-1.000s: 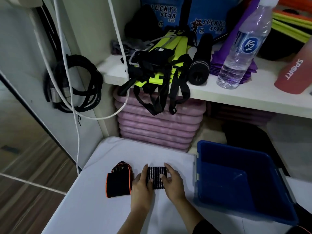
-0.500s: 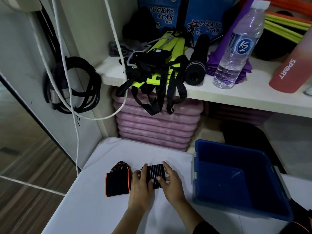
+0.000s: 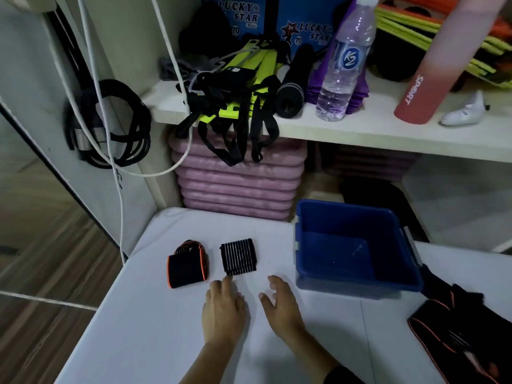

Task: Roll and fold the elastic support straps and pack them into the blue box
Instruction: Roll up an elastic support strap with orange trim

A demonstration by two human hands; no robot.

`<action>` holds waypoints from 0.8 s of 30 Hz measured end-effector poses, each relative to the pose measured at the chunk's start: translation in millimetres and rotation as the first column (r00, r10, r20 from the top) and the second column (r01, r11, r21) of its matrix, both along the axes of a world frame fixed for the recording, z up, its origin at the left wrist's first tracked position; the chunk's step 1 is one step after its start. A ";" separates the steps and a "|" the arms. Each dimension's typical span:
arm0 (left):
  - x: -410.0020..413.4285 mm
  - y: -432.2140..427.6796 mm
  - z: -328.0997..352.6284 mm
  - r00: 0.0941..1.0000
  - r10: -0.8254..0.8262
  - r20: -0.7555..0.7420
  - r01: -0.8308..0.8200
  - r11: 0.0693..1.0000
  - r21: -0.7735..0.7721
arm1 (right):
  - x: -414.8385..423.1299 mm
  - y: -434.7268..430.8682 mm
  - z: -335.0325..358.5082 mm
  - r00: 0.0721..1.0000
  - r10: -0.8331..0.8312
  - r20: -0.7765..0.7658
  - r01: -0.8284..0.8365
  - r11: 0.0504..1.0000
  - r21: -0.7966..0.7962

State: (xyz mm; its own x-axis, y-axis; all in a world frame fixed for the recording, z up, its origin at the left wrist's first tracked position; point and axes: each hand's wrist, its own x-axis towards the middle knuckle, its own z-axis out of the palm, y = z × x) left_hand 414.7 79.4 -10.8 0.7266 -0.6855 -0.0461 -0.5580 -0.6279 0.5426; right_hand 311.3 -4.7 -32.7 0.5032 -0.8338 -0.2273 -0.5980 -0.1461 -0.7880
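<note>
On the white table (image 3: 144,322), both hands rest empty with loose fingers, left hand (image 3: 224,309) just below the folded ribbed black strap (image 3: 238,257), right hand (image 3: 279,303) near the blue box (image 3: 357,282).

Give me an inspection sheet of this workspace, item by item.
Surface: white table.
Job's things: ribbed strap folded, orange-edged strap rolled beside it; blue box looks empty; loose straps at table's right edge.
Clutter: strap bundle, water bottle, pink bottle on shelf.
Hands: left hand and right hand open, on table, holding nothing.
Cables: white cable and black coil hang at left.
Surroundings: pink mats under shelf.
</note>
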 end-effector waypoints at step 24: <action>-290.8 -27.1 8.9 0.744 -0.520 -0.421 0.518 0.846 -0.130 | -361.6 36.4 30.0 0.847 -0.532 0.010 0.515 0.815 -0.267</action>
State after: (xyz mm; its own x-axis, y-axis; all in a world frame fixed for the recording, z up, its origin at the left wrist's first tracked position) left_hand 123.8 52.3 -1.9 0.1659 -0.9519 -0.2576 -0.5101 -0.3064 0.8037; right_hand -50.2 31.7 -2.7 -0.0337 -0.9994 0.0081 -0.6873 0.0173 -0.7262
